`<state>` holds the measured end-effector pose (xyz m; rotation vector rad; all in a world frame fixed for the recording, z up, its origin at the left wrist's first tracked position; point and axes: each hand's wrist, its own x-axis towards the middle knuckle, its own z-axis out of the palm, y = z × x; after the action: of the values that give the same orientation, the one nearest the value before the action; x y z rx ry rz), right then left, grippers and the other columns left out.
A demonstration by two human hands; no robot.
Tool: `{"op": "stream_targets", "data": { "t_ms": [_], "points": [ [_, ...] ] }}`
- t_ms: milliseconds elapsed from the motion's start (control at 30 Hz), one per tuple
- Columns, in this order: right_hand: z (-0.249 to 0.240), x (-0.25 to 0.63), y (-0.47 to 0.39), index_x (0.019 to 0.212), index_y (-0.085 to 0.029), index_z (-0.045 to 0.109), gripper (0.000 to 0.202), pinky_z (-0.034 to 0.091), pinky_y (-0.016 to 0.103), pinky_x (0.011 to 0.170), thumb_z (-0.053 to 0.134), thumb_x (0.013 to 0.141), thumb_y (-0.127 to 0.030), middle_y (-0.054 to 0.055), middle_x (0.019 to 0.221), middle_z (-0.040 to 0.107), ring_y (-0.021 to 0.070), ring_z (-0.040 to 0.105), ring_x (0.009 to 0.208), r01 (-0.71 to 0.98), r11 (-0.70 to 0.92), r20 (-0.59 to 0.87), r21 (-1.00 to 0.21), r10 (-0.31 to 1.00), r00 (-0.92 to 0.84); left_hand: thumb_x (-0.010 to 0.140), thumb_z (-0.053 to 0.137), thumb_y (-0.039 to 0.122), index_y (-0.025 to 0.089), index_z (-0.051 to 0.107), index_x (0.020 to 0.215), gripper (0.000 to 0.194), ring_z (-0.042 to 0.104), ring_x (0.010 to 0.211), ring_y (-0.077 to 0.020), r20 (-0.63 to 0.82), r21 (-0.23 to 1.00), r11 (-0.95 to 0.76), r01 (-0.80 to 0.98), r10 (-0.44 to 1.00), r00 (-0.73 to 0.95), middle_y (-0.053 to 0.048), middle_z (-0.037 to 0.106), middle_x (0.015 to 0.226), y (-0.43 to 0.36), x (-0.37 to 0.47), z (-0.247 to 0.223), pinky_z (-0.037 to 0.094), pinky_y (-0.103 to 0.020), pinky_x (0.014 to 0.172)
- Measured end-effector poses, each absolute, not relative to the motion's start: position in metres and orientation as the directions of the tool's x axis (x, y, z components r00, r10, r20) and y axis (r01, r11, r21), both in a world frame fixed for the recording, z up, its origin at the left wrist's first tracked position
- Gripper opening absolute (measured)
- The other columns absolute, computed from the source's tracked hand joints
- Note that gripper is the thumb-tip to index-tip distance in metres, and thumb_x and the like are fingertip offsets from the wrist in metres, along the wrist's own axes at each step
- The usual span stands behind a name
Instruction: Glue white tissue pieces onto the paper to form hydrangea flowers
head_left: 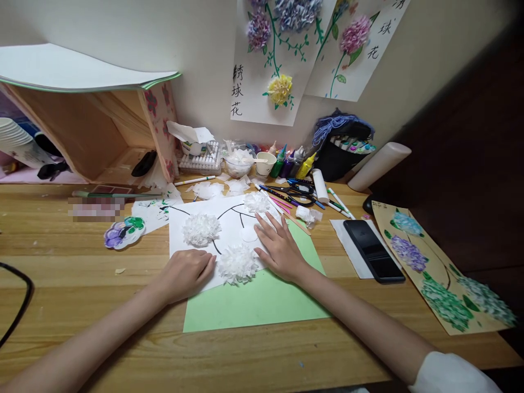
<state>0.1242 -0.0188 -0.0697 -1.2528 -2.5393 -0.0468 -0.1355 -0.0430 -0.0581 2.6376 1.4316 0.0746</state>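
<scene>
A white sheet of paper [213, 208] with black drawn branches lies over a light green sheet [254, 305]. Three ruffled white paper flowers sit on it: one at the left [201, 229], one at the front [238, 264] and one at the back [257, 202]. At the sheet's lower left edge rests my left hand [189, 274], its fingers curled in and nothing showing in them. My right hand [282, 248] lies flat with fingers spread over the right part of the white sheet, beside the front flower and just below the back one. A faint round outline [249, 233] shows near its fingertips.
Behind the sheet are scissors [301, 190], pens, a paper cup [265, 164], a bowl of white scraps [239, 162] and paint bottles [279, 162]. A painted palette [124, 232] lies left; a phone [373, 250] and a finished flower picture [440, 273] lie right.
</scene>
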Motion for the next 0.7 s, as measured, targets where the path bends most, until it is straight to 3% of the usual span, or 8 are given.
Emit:
{"op": "stream_targets", "data": {
  "t_ms": [200,400,700],
  "points": [
    [-0.0699,0.1243,-0.0183,0.131,-0.014,0.043,0.052,0.010,0.055,0.112,0.034,0.090,-0.045,0.007,0.148,0.028,0.0273,0.013,0.139,0.754,0.647,0.250,-0.117,0.753,-0.608,0.094,0.022,0.033,0.017,0.055,0.066,0.045,0.058,0.063,-0.0152,-0.050,0.135,-0.533,0.835,0.838,0.543,-0.003,0.063,0.067,-0.0425,-0.1338,-0.0566,0.033,-0.028,0.059],
    [-0.0714,0.1227,-0.0175,0.134,-0.009,0.038,0.062,0.013,0.056,0.111,0.035,0.088,-0.050,0.015,0.149,0.022,0.0301,0.011,0.139,0.799,0.592,0.252,-0.110,0.794,-0.553,0.094,0.022,0.033,0.018,0.055,0.067,0.045,0.059,0.064,-0.0157,-0.058,0.137,-0.529,0.837,0.839,0.540,-0.003,0.063,0.068,-0.0432,-0.1347,-0.0577,0.033,-0.028,0.059],
    [-0.0712,0.1233,-0.0180,0.135,-0.011,0.037,0.063,0.013,0.056,0.111,0.039,0.086,-0.050,0.016,0.149,0.023,0.0303,0.012,0.139,0.789,0.605,0.274,-0.111,0.781,-0.561,0.094,0.022,0.033,0.017,0.055,0.067,0.045,0.059,0.064,-0.0157,-0.046,0.144,-0.532,0.834,0.839,0.543,-0.003,0.064,0.067,-0.0421,-0.1342,-0.0580,0.032,-0.028,0.059]
  ]
}}
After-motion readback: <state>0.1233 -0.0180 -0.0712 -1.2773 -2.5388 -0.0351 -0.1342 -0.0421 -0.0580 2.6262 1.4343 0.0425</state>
